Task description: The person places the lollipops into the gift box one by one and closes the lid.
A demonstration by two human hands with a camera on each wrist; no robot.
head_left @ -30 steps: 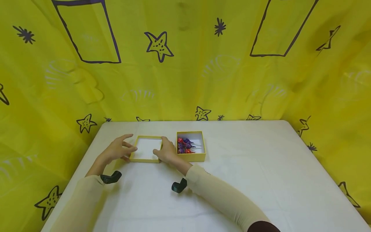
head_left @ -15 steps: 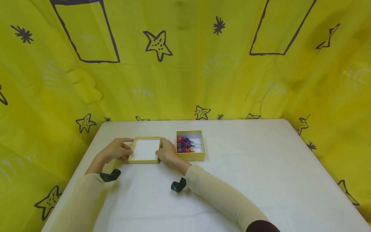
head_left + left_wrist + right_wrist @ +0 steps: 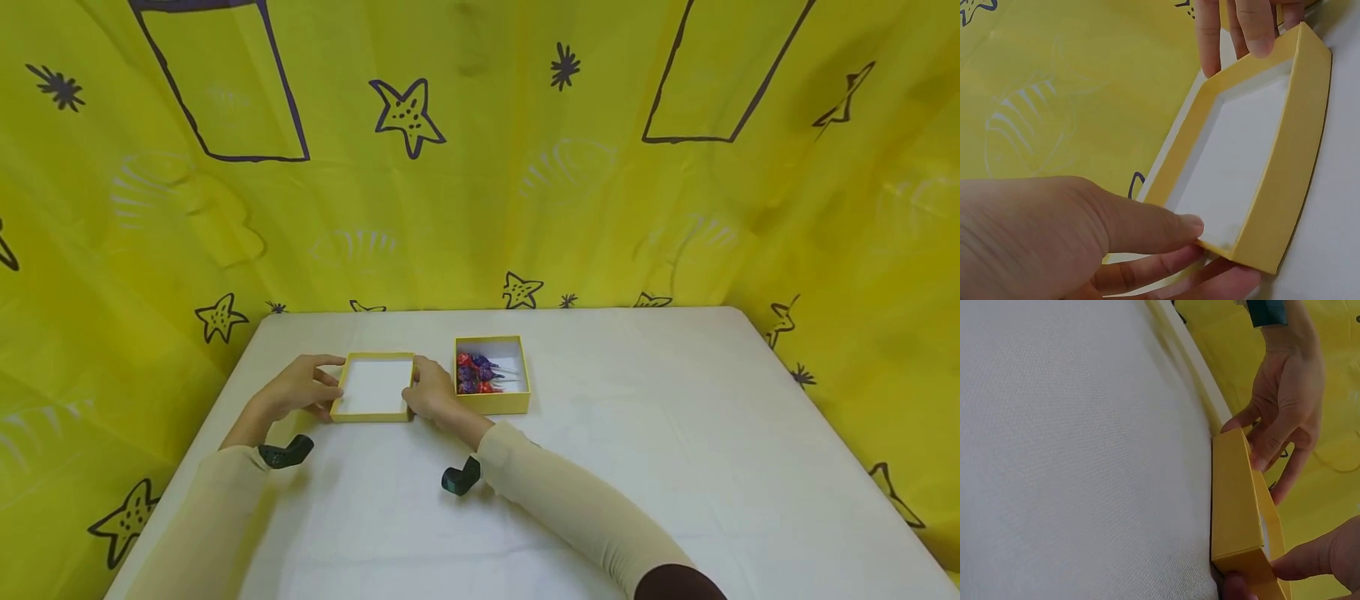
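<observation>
A shallow yellow box lid (image 3: 372, 417) with a white inside lies hollow side up near the back left of the table. My left hand (image 3: 296, 387) grips its left side, thumb (image 3: 1188, 226) at the rim and fingers against the outer wall. On the opposite side my right hand (image 3: 433, 390) pinches the lid between thumb and fingers, as the right wrist view also shows. Just right of that hand stands a deeper yellow box (image 3: 495, 405). Several lollipops (image 3: 477, 374) in red and purple wrappers lie in it, their white sticks pointing right.
The white table (image 3: 637, 467) stretches wide to the right and front. Behind and at both sides hangs a yellow curtain (image 3: 480, 208) with starfish drawings. Dark wrist cameras (image 3: 287, 452) jut from both sleeves.
A second ago the left hand was at the lid's edge with fingers spread; now it has closed on the side. The lid has shifted slightly left, and the right hand's hold is tighter.
</observation>
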